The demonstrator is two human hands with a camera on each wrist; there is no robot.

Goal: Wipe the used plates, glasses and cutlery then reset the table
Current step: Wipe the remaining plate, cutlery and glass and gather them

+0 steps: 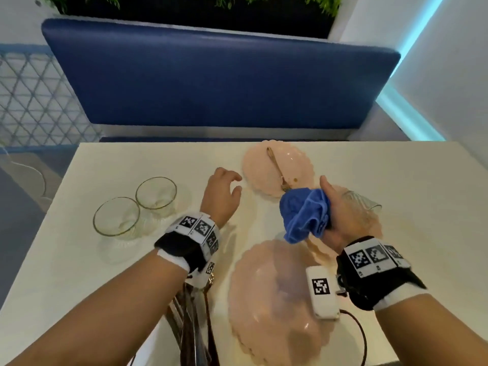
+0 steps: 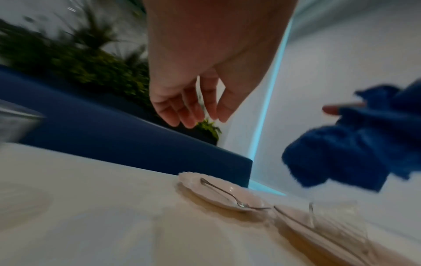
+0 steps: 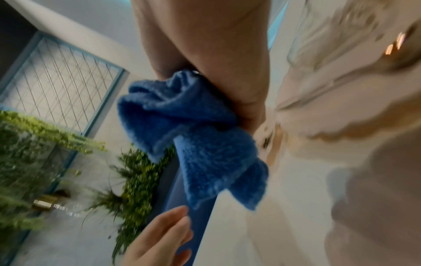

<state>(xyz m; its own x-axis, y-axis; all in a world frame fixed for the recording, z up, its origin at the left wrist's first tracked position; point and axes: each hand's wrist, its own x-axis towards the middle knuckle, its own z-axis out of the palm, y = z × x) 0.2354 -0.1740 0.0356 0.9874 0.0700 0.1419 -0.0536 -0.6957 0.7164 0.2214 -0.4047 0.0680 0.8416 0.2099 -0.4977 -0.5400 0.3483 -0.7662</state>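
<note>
Cloth (image 1: pixel 303 212), blue and bunched, sits in my right hand (image 1: pixel 340 217), whose fingers curl round it, above the table (image 1: pixel 132 165) between two pink plates. My left hand (image 1: pixel 221 194) hovers over the tabletop just left of the far plate (image 1: pixel 264 165), fingers relaxed and spread, holding nothing.

From the head view I read the layout: the far plate carries a fork (image 1: pixel 276 167) lying diagonally, with a small brown speck on the plate near the fork's head. A second plate (image 1: pixel 372 225) lies under my right hand with a glass (image 1: pixel 361 200) tipped on its side on it. A larger pink plate (image 1: pixel 264 299) lies nearest me. Two upright empty glasses (image 1: pixel 137 207) stand side by side at the left.

Only the left wrist view shows the far plate's low profile and the fork's handle (image 2: pixel 209 183) raised on its rim; it is blurred. The right wrist view shows the cloth's plush pile (image 3: pixel 193 140) and folds hanging below the fist.

The table is white and glossy. Behind it runs a blue padded bench (image 1: pixel 211 75), with green plants (image 1: pixel 184 1) above, a lattice panel (image 1: pixel 34 101) at left and a cyan light strip (image 1: pixel 412 35) at right.
</note>
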